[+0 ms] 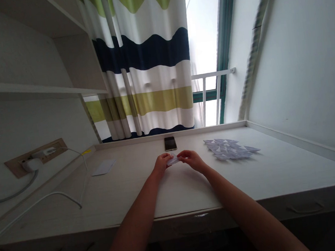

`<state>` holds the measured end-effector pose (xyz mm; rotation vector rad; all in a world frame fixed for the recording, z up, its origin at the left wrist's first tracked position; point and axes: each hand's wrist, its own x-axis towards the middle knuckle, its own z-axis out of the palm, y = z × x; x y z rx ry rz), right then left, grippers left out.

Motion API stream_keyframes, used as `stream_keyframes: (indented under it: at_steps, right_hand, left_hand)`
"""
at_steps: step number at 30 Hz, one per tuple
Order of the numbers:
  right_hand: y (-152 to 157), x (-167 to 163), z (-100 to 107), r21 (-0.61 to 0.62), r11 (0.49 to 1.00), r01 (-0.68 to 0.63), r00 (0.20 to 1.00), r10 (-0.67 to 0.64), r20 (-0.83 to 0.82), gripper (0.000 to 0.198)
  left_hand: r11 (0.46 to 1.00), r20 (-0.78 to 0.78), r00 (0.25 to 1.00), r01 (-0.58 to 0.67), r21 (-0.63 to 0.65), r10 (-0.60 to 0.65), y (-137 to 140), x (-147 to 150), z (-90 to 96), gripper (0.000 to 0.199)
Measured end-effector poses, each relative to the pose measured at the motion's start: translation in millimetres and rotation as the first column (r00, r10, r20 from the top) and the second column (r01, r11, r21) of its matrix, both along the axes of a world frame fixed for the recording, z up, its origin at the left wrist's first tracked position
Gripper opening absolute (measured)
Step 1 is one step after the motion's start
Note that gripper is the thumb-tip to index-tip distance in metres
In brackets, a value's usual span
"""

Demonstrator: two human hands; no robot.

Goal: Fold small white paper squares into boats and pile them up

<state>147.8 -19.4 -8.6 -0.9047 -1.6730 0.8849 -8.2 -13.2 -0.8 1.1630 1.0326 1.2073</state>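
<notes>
A small piece of white paper [173, 159], partly folded by its look, is held between my two hands over the middle of the desk. My left hand [161, 163] pinches its left side. On the other side, the fingers of my right hand [191, 159] are closed on the paper's right end. Fingers hide part of it, so its exact shape is unclear. To the right lies a spread of folded paper pieces [230, 149], pale grey-white and pointed, overlapping each other. Flat white paper sheets [103, 167] rest on the desk at the left.
A dark phone [170, 143] lies just beyond my hands. White cables run from a wall socket [36, 157] down onto the desk's left side. A raised rim edges the desk [127, 201] at the back and right. A striped curtain [147, 79] hangs behind.
</notes>
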Motion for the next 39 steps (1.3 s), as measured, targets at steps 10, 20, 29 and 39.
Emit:
stream_keyframes:
  at_steps: [10, 20, 29, 39]
  right_hand:
    - [2.8, -1.5, -4.4, 0.029, 0.994, 0.105, 0.994, -0.106, 0.03, 0.016]
    - [3.1, -2.7, -5.6, -0.03, 0.99, 0.138, 0.989, -0.14, -0.056, 0.014]
    - [2.5, -1.3, -6.2, 0.073, 0.956, 0.285, 0.955, -0.29, 0.065, 0.011]
    - [3.4, -3.2, -4.2, -0.025, 0.987, 0.157, 0.98, -0.159, -0.12, 0.017]
  left_hand:
    - [0.992, 0.006, 0.992, 0.129, -0.001, -0.129, -2.7, 1.8, -0.1, 0.019]
    - [0.983, -0.039, 0.982, 0.183, 0.02, -0.183, -3.2, 1.6, -2.9, 0.029]
    - [0.971, -0.112, 0.967, 0.237, 0.046, -0.23, -4.8, 2.1, -1.2, 0.036]
    - [0.992, -0.063, 0.993, 0.107, 0.07, -0.103, -1.7, 2.7, -1.4, 0.037]
